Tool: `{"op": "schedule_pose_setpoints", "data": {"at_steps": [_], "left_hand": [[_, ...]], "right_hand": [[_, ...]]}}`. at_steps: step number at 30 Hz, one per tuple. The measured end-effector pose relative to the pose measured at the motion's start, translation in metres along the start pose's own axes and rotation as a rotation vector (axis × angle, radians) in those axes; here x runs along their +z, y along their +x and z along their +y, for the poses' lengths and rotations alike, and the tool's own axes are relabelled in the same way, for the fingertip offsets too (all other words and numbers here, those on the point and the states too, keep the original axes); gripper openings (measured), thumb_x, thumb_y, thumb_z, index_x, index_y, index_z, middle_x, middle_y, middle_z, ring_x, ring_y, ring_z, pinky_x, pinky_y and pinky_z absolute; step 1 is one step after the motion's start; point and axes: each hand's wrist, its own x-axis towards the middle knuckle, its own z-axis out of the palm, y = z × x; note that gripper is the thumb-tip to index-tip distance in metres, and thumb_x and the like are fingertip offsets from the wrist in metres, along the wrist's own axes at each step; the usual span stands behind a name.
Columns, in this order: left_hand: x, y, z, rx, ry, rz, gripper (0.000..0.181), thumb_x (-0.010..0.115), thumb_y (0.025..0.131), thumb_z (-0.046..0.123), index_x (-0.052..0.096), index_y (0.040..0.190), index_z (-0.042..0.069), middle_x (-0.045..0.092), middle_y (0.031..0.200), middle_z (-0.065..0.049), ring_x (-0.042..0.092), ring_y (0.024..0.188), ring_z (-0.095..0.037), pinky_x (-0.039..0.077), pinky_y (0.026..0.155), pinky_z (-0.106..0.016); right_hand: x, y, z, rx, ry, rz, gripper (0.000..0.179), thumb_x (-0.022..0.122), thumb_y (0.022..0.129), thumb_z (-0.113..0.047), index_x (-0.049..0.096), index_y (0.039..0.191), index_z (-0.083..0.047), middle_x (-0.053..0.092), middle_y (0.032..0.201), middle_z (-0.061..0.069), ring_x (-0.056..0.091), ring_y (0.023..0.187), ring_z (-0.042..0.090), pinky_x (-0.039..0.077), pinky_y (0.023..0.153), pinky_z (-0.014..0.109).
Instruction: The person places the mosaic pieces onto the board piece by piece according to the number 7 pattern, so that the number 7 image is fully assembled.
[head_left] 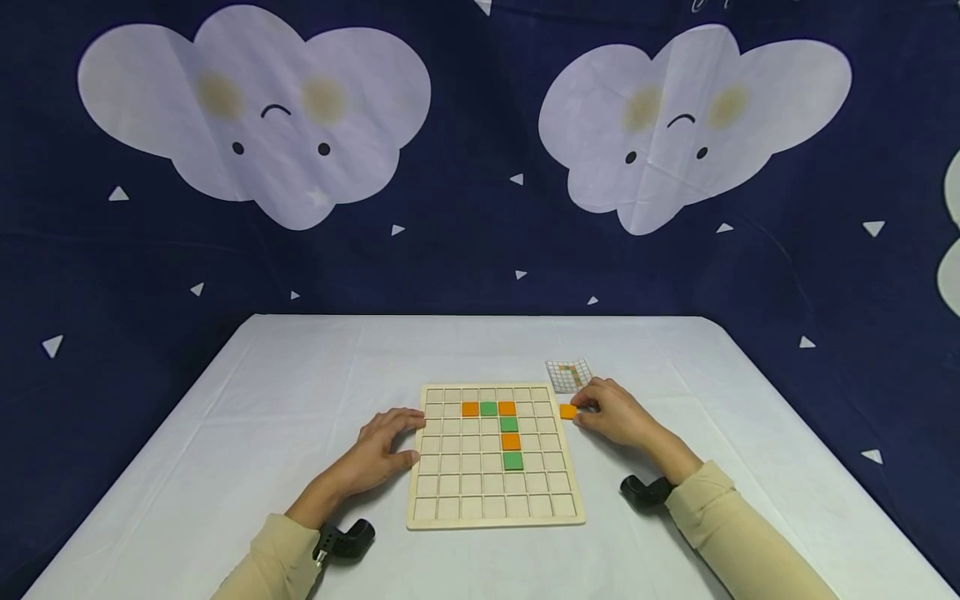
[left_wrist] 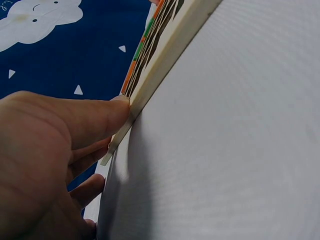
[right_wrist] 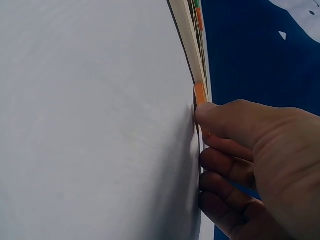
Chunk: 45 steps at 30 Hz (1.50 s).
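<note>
A square wooden grid board lies on the table, with orange and green square tiles forming a row near its far side and a column running toward me. My left hand touches the board's left edge with spread fingers; in the left wrist view the thumb rests against the board's rim. Just off the board's right edge, my right hand pinches an orange tile between thumb and fingers. The right wrist view shows this orange tile beside the board's side.
A small printed pattern card lies beyond the right hand, near the board's far right corner. White cloth covers the table. Behind it hangs a dark blue curtain with clouds. Each wrist wears a black camera.
</note>
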Motion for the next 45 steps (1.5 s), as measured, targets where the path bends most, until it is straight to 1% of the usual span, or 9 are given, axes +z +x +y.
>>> {"op": "schedule_pose_setpoints", "data": {"at_steps": [8, 15, 24, 31, 39, 45], "left_hand": [[0.000, 0.000, 0.000, 0.002, 0.001, -0.005, 0.043, 0.068, 0.082, 0.010, 0.057, 0.124, 0.009, 0.049, 0.138, -0.007, 0.033, 0.137, -0.034, 0.011, 0.112, -0.059], [-0.001, 0.000, 0.000, 0.014, 0.003, -0.005, 0.043, 0.067, 0.083, 0.009, 0.057, 0.124, 0.007, 0.049, 0.138, -0.008, 0.032, 0.137, -0.035, 0.010, 0.113, -0.059], [0.000, 0.000, 0.000, 0.016, 0.000, -0.008, 0.043, 0.067, 0.083, 0.009, 0.057, 0.125, 0.006, 0.049, 0.138, -0.009, 0.032, 0.138, -0.035, 0.008, 0.113, -0.059], [0.000, 0.000, -0.001, 0.016, 0.007, -0.004, 0.043, 0.067, 0.083, 0.010, 0.057, 0.124, 0.007, 0.049, 0.138, -0.008, 0.032, 0.138, -0.035, 0.009, 0.113, -0.059], [0.000, 0.000, -0.002, 0.018, 0.011, -0.001, 0.043, 0.068, 0.083, 0.010, 0.057, 0.125, 0.009, 0.049, 0.138, -0.007, 0.033, 0.137, -0.034, 0.013, 0.111, -0.059], [0.000, 0.000, -0.002, 0.018, 0.002, -0.004, 0.043, 0.067, 0.083, 0.010, 0.057, 0.125, 0.008, 0.049, 0.138, -0.007, 0.032, 0.138, -0.034, 0.008, 0.113, -0.059]], "right_hand": [[-0.003, -0.003, 0.000, 0.021, 0.024, 0.008, 0.023, 0.071, 0.080, -0.018, 0.070, 0.101, -0.008, 0.062, 0.095, 0.001, 0.053, 0.088, 0.015, 0.044, 0.078, 0.034], [-0.005, -0.005, -0.002, 0.007, 0.029, 0.032, 0.022, 0.071, 0.080, -0.017, 0.069, 0.100, -0.007, 0.061, 0.094, 0.000, 0.053, 0.086, 0.013, 0.044, 0.076, 0.032], [-0.007, -0.009, -0.010, -0.007, 0.057, 0.057, 0.019, 0.070, 0.081, -0.013, 0.069, 0.100, -0.008, 0.062, 0.094, 0.001, 0.054, 0.087, 0.014, 0.046, 0.077, 0.033], [-0.008, -0.012, -0.019, -0.034, 0.060, 0.071, 0.020, 0.069, 0.081, -0.015, 0.069, 0.100, -0.010, 0.062, 0.096, 0.000, 0.056, 0.090, 0.015, 0.048, 0.079, 0.034], [-0.008, -0.017, -0.033, -0.058, 0.076, 0.086, 0.021, 0.071, 0.079, -0.013, 0.069, 0.100, -0.011, 0.063, 0.097, 0.001, 0.058, 0.092, 0.017, 0.051, 0.081, 0.036], [-0.007, -0.021, -0.040, -0.077, 0.069, 0.080, 0.021, 0.070, 0.080, -0.014, 0.070, 0.101, -0.011, 0.062, 0.099, 0.000, 0.057, 0.092, 0.015, 0.051, 0.081, 0.035]]}}
